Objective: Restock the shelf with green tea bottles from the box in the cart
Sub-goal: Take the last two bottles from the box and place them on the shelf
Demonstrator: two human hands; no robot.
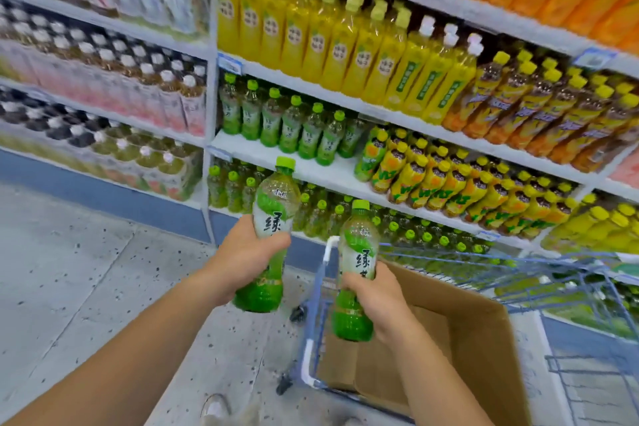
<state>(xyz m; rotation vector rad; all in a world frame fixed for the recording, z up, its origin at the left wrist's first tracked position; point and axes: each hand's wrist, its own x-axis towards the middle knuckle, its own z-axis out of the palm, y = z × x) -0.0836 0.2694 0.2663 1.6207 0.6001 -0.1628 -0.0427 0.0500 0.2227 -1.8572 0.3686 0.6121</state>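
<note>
**Now gripping a green tea bottle in each hand**

Both hands are working apart. The left hand [242,259] is curling round the middle of one green tea bottle [276,197], and the right hand [377,301] is clamping a second bottle [358,239], lower and over the cart [318,290]. Fingers are covering part of each label. Beneath the right wrist the cardboard box [477,339] is sitting in the cart; the forearm is crossing it, the frame edge is cutting its near corner, and its contents are not showing. Ahead, shelved green tea bottles [292,130] are standing at the back of the shelf [325,171]. The bay [103,79] on the left is blurring past reading.
</note>
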